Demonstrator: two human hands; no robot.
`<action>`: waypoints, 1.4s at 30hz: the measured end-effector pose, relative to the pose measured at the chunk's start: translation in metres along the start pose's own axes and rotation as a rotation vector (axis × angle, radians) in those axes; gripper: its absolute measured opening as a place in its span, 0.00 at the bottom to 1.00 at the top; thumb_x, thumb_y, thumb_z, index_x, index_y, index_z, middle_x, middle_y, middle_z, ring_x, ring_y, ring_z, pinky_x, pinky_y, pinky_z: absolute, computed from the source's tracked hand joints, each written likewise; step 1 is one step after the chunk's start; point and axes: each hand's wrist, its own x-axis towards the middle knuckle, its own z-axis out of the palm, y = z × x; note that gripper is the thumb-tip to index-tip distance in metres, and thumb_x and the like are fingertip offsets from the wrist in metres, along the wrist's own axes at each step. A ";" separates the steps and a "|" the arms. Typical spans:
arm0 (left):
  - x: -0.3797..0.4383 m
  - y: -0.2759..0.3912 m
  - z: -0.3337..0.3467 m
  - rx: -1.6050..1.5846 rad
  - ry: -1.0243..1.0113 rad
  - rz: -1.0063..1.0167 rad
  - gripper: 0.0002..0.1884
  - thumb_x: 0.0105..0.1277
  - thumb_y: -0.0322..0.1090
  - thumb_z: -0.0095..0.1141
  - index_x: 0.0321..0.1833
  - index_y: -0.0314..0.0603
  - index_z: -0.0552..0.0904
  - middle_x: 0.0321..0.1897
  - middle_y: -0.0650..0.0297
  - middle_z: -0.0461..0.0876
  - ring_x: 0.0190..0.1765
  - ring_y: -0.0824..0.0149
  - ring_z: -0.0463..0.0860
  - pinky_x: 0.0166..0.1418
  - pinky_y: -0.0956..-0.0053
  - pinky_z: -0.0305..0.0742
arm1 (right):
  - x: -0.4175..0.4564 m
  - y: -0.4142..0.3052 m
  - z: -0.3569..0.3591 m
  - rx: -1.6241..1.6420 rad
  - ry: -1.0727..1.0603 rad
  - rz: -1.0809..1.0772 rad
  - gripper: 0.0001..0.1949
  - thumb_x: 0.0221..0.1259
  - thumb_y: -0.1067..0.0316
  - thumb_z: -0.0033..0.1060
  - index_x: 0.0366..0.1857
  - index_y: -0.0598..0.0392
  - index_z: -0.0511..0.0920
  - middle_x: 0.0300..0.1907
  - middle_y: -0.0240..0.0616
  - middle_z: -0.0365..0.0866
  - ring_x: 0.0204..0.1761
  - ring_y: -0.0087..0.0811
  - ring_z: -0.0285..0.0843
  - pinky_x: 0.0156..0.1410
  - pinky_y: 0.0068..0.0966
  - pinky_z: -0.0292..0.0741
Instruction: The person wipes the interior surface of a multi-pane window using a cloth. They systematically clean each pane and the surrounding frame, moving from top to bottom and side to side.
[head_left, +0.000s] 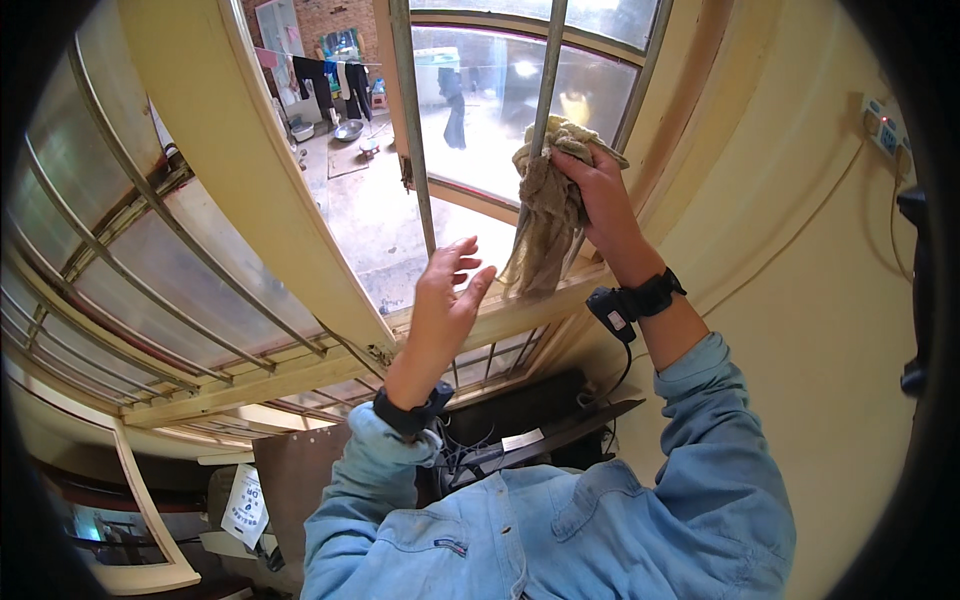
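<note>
My right hand (600, 187) grips a bunched, brownish-yellow cloth (551, 195) wrapped against an upright metal window bar (550, 82). The cloth's lower end hangs down close to the wooden window sill (491, 319). Lower and to the left, my left hand (450, 292) is raised with its fingers apart and nothing in them. It is nearest to the foot of another metal bar (416, 142). Past the bars, a glazed casement sash (480, 112) stands swung outward. Where the right fingertips meet the cloth is partly hidden.
More curved-looking window bars (142, 187) run along the left. Under the sill are a dark flat panel (540, 442) and tangled cables (469, 454). A power strip (885, 131) with cords hangs on the right wall (787, 262). Laundry (337, 79) hangs in the yard outside.
</note>
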 end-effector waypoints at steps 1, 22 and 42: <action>0.001 -0.002 0.008 -0.052 -0.017 -0.028 0.27 0.75 0.32 0.68 0.74 0.33 0.77 0.59 0.54 0.85 0.58 0.64 0.87 0.60 0.71 0.83 | -0.002 -0.001 0.003 0.016 0.006 -0.004 0.13 0.74 0.68 0.69 0.55 0.63 0.83 0.47 0.36 0.89 0.46 0.26 0.88 0.54 0.27 0.86; 0.128 -0.014 0.070 -0.832 0.138 -0.325 0.27 0.76 0.57 0.64 0.68 0.50 0.77 0.51 0.66 0.86 0.50 0.67 0.86 0.49 0.72 0.83 | 0.071 0.039 -0.009 0.089 -0.348 0.242 0.18 0.83 0.51 0.54 0.64 0.50 0.79 0.55 0.34 0.84 0.54 0.27 0.82 0.60 0.31 0.81; 0.193 -0.034 0.065 -0.946 0.623 -0.198 0.26 0.65 0.23 0.71 0.66 0.37 0.77 0.52 0.54 0.87 0.52 0.56 0.90 0.51 0.61 0.93 | -0.016 -0.119 -0.044 -1.028 0.177 -0.765 0.19 0.70 0.84 0.53 0.63 0.63 0.80 0.66 0.53 0.82 0.60 0.53 0.86 0.65 0.40 0.83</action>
